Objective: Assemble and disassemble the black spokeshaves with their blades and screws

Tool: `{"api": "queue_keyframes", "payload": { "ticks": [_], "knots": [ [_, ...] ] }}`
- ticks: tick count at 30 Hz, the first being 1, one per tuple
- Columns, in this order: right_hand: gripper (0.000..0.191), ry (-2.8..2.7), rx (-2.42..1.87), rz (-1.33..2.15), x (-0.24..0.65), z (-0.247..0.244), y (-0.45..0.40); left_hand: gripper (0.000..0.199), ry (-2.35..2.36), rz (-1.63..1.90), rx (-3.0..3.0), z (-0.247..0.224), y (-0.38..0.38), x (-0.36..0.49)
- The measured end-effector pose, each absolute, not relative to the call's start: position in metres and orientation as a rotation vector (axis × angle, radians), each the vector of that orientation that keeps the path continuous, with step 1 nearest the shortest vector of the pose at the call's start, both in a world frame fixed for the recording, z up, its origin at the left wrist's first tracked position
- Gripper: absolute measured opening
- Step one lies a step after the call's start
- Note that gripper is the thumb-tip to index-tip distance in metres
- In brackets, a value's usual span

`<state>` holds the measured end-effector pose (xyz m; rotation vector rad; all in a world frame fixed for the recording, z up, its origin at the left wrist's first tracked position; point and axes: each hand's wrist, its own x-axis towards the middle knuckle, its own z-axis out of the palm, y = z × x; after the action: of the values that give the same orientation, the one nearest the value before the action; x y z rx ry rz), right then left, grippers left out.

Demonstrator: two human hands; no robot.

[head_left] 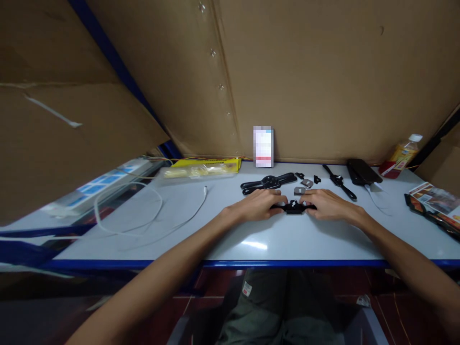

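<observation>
A black spokeshave [294, 208] lies level near the middle of the white table, its flat side toward me. My left hand [261, 203] is closed around its left handle, and my right hand [326, 206] grips the right handle. Just beyond my hands are two grey metal blades [299, 191] and two small black cap pieces [317, 179]. Behind my left hand rest more black spokeshave bodies [269, 182], crossed over each other. Another spokeshave [339, 181] lies at an angle beyond my right hand. My fingertips are partly hidden behind the handles.
A phone [263, 146] with a blurred screen leans on the cardboard wall [305, 86]. White cable [187, 218] loops at left, near a yellow packet [204, 168]. At right are a black case [361, 171], a drink bottle [400, 155] and plastic packaging [436, 203].
</observation>
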<state>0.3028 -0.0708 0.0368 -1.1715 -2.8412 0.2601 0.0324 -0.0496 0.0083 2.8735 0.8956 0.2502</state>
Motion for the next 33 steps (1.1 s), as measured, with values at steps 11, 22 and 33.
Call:
{"api": "queue_keyframes", "payload": {
  "ticks": [11, 22, 33],
  "knots": [
    [0.033, -2.824, -1.205, 0.35, 0.302, 0.0385, -0.069, 0.026, 0.9, 0.248, 2.853, 0.0059, -0.0476, 0.0335],
    [0.027, -2.816, -1.17, 0.292, 0.3035, 0.0345, -0.0659, 0.027, 0.928, 0.234, 2.85, 0.0105, -0.0501, 0.0348],
    [0.028, -2.82, -1.161, 0.305, 0.3046, 0.0372, -0.067, 0.025, 0.935, 0.217, 2.869, 0.0121, -0.0514, 0.0356]
  ]
}}
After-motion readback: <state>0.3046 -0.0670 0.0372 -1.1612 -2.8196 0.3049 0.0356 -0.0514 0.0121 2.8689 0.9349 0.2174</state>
